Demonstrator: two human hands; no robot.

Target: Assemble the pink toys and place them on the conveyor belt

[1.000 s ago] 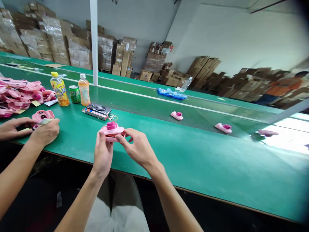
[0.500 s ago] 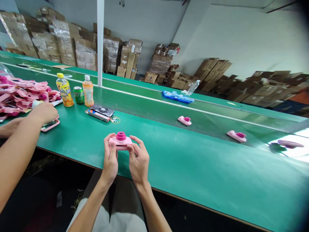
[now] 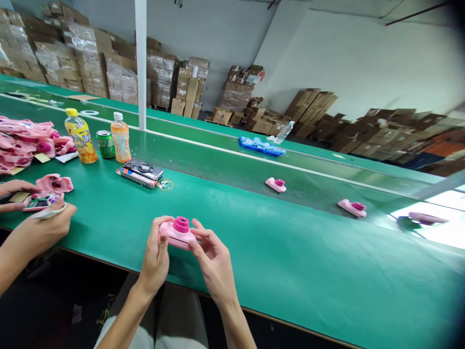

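Two bare hands, left [image 3: 156, 259] and right [image 3: 214, 259], grip the ends of a pink toy camera [image 3: 178, 232] at lower center. At far left, a co-worker's hands [image 3: 45, 228] hold an opened pink camera [image 3: 45, 194] below a heap of pink parts [image 3: 27, 143]. Bottles [image 3: 81, 135] and a can [image 3: 105, 144] stand upper left; two pink cameras [image 3: 276, 184] lie right of center.

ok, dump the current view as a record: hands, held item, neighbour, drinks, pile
left hand: grips one end of pink camera
right hand: fingers on its other end
held_state: lens up, dark slit along the near side
neighbour: co-worker's hand at opened pink casing
drinks: yellow-capped bottle, green can, white-capped bottle
pile: pink parts, far left
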